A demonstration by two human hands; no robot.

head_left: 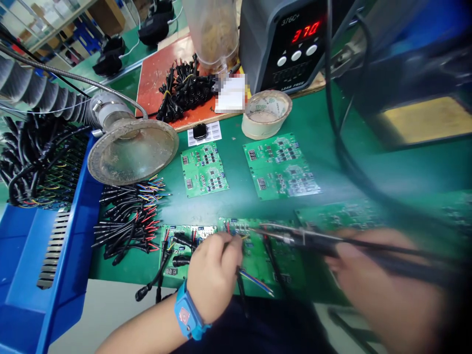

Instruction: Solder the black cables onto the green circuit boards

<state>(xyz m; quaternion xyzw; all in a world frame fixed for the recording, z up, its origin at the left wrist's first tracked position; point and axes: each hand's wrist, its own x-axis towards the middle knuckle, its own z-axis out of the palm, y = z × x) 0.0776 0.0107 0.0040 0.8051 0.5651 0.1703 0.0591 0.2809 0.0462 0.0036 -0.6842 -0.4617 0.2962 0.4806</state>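
At far left, a blue plastic bin holds a thick tangle of black cables, apparently over circuit boards. Beside it on the green bench lie loose black leads with coloured wire ends, not yet attached. Next, a green rectangular circuit board already carries leads. The left hand, fingertips pinched together, seems to grip a black lead with blue-and-red wire ends over a neighbouring green board, which looks partly wired. Behind, a translucent plastic container has brownish contents, and two green board panels show no leads. The right hand, blurred, closes around a black-handled, metal-tipped soldering tool.
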